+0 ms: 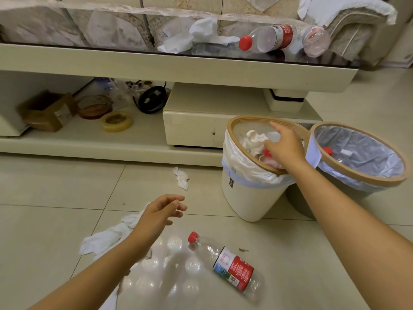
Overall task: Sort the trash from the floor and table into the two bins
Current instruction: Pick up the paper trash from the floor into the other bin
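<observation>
My right hand hovers over the white bin, fingers spread, holding nothing; crumpled tissue lies inside. The grey bin beside it, lined in blue, holds a bottle. My left hand hangs empty with relaxed fingers above the floor. Below it lie a clear plastic tray, a red-capped bottle and white tissue. A small tissue wad sits near the table base. On the glass table top are tissue and two bottles.
The low table spans the view; its lower shelf holds a cardboard box, a tape roll and a black round object. A sofa arm stands at the back right. Tiled floor lies to the left.
</observation>
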{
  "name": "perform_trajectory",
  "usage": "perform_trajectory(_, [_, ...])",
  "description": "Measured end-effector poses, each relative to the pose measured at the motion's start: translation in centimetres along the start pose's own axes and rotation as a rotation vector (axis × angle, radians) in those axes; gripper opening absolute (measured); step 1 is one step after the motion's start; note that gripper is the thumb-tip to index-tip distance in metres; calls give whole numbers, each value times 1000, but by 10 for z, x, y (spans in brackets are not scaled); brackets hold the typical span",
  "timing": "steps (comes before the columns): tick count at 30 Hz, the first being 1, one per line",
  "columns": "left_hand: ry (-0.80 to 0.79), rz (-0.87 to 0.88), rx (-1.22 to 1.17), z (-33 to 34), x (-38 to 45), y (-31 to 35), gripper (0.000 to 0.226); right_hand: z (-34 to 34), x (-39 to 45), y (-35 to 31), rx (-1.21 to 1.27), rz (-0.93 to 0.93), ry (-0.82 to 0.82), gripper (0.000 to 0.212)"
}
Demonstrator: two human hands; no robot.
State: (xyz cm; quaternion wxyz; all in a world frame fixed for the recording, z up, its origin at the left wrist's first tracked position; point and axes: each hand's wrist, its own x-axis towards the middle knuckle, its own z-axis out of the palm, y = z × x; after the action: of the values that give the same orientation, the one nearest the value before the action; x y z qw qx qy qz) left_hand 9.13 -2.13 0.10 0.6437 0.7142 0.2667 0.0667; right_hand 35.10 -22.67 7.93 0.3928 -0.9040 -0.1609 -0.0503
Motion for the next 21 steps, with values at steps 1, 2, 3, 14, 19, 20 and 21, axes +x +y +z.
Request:
perform_trajectory(1, [-2, -1, -1, 1, 0, -1, 21, 1, -1, 1, -43, -37, 11, 48])
perform_trajectory(2, [-4, -4, -3, 1, 1, -1, 21, 2, -2, 1, -82, -60, 9, 40])
perform_trajectory(3, [-4, -7, -5, 2, 1, -2, 21, 3, -3, 1, -120, -53, -20, 34])
perform_trajectory(14, [-14, -44, 35, -21, -8, -3, 22, 4, -14, -27, -457, -50, -261, 32])
perform_trajectory(19, [5, -76, 93, -47, -11, -9, 23, 23, -45, -77, -407, -501, -26, 26])
perform_trajectory(20, [-2, -79, 116, -53, -12, -9, 23, 29, -53, -87, -364, -534, -48, 26])
perform_trajectory(21, [-14, -79, 142, -58, -13, -9, 23, 36, -62, -94, -332, -555, -85, 25])
